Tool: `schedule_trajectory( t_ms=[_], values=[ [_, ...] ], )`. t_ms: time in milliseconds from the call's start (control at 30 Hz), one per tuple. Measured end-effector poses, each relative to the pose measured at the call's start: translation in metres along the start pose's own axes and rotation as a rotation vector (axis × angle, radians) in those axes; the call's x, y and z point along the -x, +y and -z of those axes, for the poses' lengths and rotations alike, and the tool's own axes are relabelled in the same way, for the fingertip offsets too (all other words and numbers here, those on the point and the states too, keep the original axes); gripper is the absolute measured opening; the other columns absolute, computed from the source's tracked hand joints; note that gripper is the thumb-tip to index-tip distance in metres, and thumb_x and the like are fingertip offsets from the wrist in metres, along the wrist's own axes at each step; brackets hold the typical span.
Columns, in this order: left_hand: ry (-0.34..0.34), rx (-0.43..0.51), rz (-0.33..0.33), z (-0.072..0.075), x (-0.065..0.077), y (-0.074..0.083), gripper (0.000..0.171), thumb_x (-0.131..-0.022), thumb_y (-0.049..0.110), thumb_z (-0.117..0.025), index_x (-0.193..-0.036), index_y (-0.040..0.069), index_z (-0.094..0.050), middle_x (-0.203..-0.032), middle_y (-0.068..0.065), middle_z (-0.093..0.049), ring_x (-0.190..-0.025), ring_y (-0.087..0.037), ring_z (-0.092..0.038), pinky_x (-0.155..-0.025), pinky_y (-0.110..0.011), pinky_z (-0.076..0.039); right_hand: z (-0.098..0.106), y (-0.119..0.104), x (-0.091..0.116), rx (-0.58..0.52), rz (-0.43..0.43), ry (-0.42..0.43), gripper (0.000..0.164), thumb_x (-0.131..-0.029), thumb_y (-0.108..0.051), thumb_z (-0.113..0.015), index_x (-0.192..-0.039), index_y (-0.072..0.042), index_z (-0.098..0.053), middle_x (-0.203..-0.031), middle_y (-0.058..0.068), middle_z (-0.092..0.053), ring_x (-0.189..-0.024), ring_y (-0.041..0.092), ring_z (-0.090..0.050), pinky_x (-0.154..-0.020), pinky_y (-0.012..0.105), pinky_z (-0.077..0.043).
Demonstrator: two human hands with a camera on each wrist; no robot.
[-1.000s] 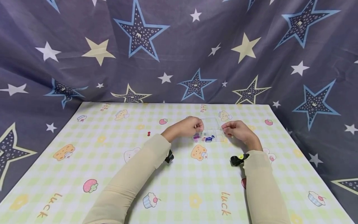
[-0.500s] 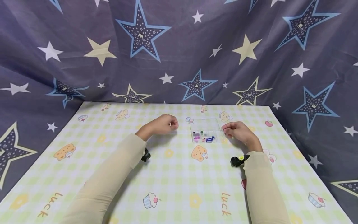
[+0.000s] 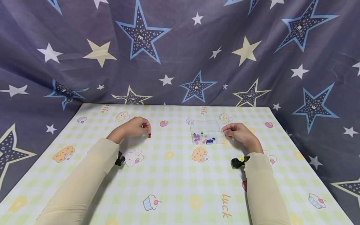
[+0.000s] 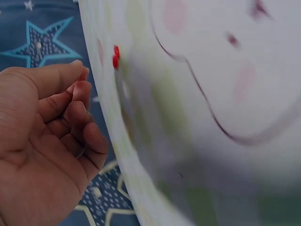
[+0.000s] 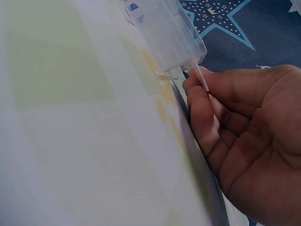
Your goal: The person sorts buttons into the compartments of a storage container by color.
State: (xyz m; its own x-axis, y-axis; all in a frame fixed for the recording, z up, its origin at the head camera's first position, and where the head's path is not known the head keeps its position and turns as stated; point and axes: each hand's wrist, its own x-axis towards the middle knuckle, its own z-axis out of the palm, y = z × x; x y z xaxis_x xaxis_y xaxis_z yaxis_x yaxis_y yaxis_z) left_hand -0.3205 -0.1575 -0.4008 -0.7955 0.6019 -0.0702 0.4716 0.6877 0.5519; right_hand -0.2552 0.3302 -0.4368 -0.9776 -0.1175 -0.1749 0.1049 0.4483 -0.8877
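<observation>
On the table's left side, two small round red beads [image 3: 149, 136] lie together. My left hand [image 3: 137, 126] is right at them, fingertips just above. In the left wrist view its fingers are loosely bent, thumb near the index finger, with nothing seen between them, and the red beads [image 4: 115, 57] show beyond the fingertips. A clear plastic compartment box [image 3: 208, 137] stands right of centre, its transparent lid [image 3: 206, 125] raised at the back. My right hand [image 3: 239, 132] pinches a thin clear edge on its right side between thumb and fingers, seen closely in the right wrist view.
Inside the box's compartments are several small purple, pink, green and dark pieces and a blue piece [image 3: 209, 141]. A checked cloth with printed cartoons [image 3: 174, 175] covers the table. A star-patterned curtain [image 3: 180, 47] hangs behind the table's back edge.
My left hand has moved left from over the box to the red beads, which it hid half a second ago. My right hand stays at the box's right side.
</observation>
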Motion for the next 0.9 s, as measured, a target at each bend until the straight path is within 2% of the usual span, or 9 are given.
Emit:
schedule_trajectory(
  t_ms=[200, 333, 467, 767, 900],
  values=[
    [-0.014, -0.009, 0.017, -0.001, 0.004, -0.016, 0.008, -0.095, 0.005, -0.066, -0.094, 0.006, -0.073, -0.082, -0.002, -0.067, -0.074, -0.017, -0.053, -0.075, -0.035, -0.044, -0.002, -0.016, 0.012, 0.026, -0.014, -0.005, 0.028, -0.104, -0.006, -0.054, -0.126, 0.012, -0.059, -0.089, 0.012, -0.061, -0.075, 0.022, -0.049, -0.064, 0.032, -0.04],
    [-0.026, 0.018, 0.013, -0.007, 0.003, -0.02, 0.008, -0.096, 0.007, -0.067, -0.092, 0.007, -0.074, -0.079, 0.0, -0.067, -0.069, -0.015, -0.051, -0.071, -0.032, -0.043, -0.002, -0.007, 0.007, 0.013, -0.012, 0.008, 0.026, -0.103, -0.007, -0.057, -0.123, 0.009, -0.062, -0.088, 0.009, -0.062, -0.075, 0.02, -0.05, -0.064, 0.03, -0.041],
    [-0.034, 0.021, 0.013, -0.009, 0.001, -0.016, 0.009, -0.096, 0.008, -0.066, -0.092, 0.008, -0.075, -0.079, 0.0, -0.068, -0.068, -0.015, -0.049, -0.07, -0.032, -0.041, -0.003, 0.001, 0.001, 0.004, -0.012, 0.02, 0.023, -0.103, -0.008, -0.058, -0.12, 0.006, -0.064, -0.086, 0.006, -0.062, -0.074, 0.019, -0.051, -0.063, 0.029, -0.041],
    [-0.059, 0.004, 0.018, -0.011, -0.001, -0.014, 0.01, -0.098, 0.006, -0.064, -0.092, 0.008, -0.071, -0.083, 0.0, -0.068, -0.073, -0.017, -0.051, -0.074, -0.035, -0.041, -0.002, -0.002, 0.001, 0.005, -0.017, 0.026, 0.022, -0.102, -0.008, -0.058, -0.119, 0.004, -0.065, -0.087, 0.006, -0.062, -0.075, 0.02, -0.052, -0.064, 0.029, -0.042],
    [-0.082, -0.006, 0.013, -0.012, -0.002, -0.011, 0.014, -0.102, 0.005, -0.057, -0.095, 0.007, -0.069, -0.088, -0.002, -0.067, -0.076, -0.018, -0.051, -0.077, -0.036, -0.043, -0.002, -0.002, 0.001, 0.008, -0.016, 0.02, 0.022, -0.102, -0.008, -0.058, -0.119, 0.005, -0.065, -0.087, 0.005, -0.063, -0.076, 0.019, -0.052, -0.065, 0.029, -0.042]
  ],
)
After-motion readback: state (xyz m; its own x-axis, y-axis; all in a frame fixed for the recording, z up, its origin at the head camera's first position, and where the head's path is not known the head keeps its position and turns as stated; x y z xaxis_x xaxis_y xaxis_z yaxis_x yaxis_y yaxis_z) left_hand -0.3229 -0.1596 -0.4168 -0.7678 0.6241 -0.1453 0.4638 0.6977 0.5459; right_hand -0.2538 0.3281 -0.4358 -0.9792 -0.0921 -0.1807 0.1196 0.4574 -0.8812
